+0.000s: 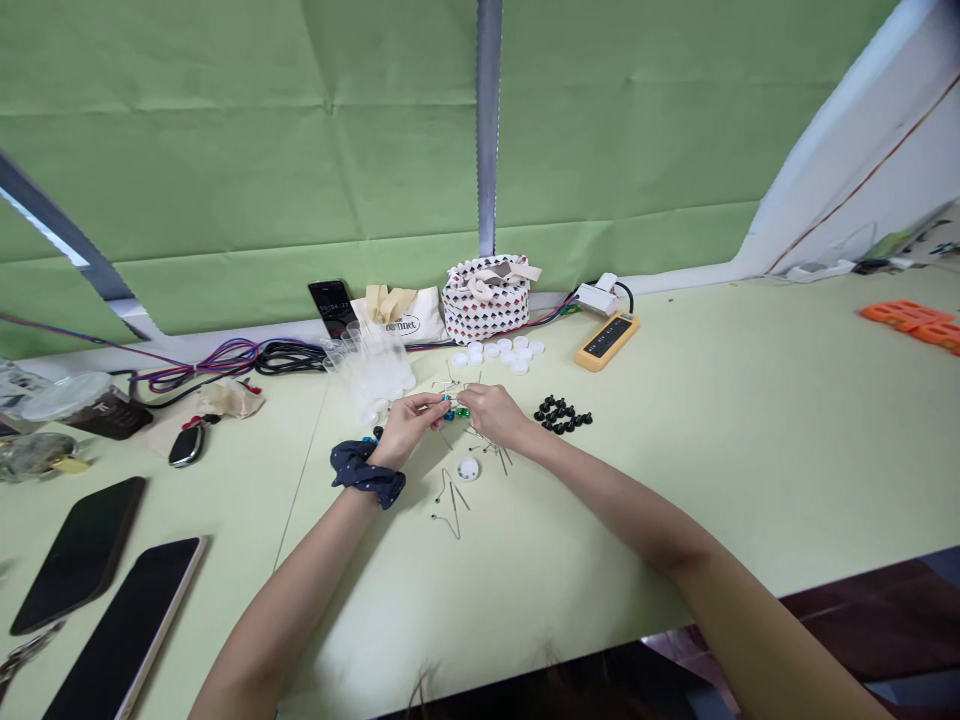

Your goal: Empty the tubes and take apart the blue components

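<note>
My left hand [409,428], a dark dotted scrunchie [367,474] round its wrist, pinches a small blue piece [448,401] with a thin white stem sticking up. Close beside it, my right hand [491,413] has its fingers pressed together; whatever they grip is too small to make out. Small green pieces [463,412] show between the hands. Below the hands, a white round cap [468,469] lies on the table near bent metal wires [454,505]. More thin wires [501,455] lie under my right hand. Several black knob-like parts [562,414] sit to its right.
Behind the hands are clear plastic tubes [371,370], white caps [517,352], a patterned basket [486,305] and a standing phone [332,308]. A yellow power strip [607,341] lies back right. Two phones [82,550], a car key [187,445] and a lidded cup [90,405] occupy the left.
</note>
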`<state>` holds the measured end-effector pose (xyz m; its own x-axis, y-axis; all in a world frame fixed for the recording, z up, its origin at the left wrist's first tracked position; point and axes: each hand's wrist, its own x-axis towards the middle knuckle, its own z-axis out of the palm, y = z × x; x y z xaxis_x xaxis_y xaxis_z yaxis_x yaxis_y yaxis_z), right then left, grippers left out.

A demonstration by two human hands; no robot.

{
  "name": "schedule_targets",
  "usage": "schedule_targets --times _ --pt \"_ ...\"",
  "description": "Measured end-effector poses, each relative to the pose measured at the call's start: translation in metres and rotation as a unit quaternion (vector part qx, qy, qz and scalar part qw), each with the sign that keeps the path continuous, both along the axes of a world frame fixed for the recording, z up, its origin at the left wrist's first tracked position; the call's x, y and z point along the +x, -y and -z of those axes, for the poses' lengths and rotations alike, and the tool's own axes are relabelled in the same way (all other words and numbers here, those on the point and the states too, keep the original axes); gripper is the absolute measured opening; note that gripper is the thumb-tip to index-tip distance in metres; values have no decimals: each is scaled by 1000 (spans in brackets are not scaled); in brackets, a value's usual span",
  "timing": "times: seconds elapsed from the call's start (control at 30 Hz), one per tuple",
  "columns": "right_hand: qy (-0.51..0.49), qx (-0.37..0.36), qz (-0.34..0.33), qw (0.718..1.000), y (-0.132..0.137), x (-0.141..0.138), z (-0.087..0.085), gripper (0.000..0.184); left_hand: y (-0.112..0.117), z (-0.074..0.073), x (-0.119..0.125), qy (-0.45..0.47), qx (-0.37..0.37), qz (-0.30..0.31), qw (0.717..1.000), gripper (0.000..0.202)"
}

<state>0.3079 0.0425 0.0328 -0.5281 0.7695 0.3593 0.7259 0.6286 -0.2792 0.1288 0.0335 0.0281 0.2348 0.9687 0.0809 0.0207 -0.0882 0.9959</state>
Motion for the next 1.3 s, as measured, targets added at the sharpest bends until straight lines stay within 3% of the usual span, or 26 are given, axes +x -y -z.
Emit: schedule_targets --times 0.13,0.27,0.33,0.47,0.7,0.77,0.87,0.97,1.07,1.3 --pt "-122 -63 -11 990 -2 1 0 19 1 -3 2 -18 34 -17 999 36" --pt "-221 -165 -50 960 -3 0 1 12 -1 -5 -1 -18 92 -29 995 37" --pt "-230 -153 -60 959 -3 0 2 13 -3 -5 -2 -23 95 -21 995 37" --pt "-188 -42 -62 979 -1 -1 2 14 -3 -4 -2 -28 103 -16 994 35" --pt "-34 46 7 998 6 -3 12 22 6 -7 7 -73 105 -31 991 36" --pt "-32 45 12 998 5 -4 12 23 6 -7 7 -72 89 -22 993 35" --pt "-119 0 -8 993 1 -2 6 18 3 -5 4 -68 100 -9 993 34" --pt "-216 -122 -44 968 -4 3 0 17 -1 1 1 -74 156 1 985 31" --pt "-252 -215 -61 942 -9 8 -2 15 -2 5 0 -119 209 1 971 28" --pt "-250 -127 -46 959 -18 12 5 9 -4 9 -1 -167 235 10 958 27"
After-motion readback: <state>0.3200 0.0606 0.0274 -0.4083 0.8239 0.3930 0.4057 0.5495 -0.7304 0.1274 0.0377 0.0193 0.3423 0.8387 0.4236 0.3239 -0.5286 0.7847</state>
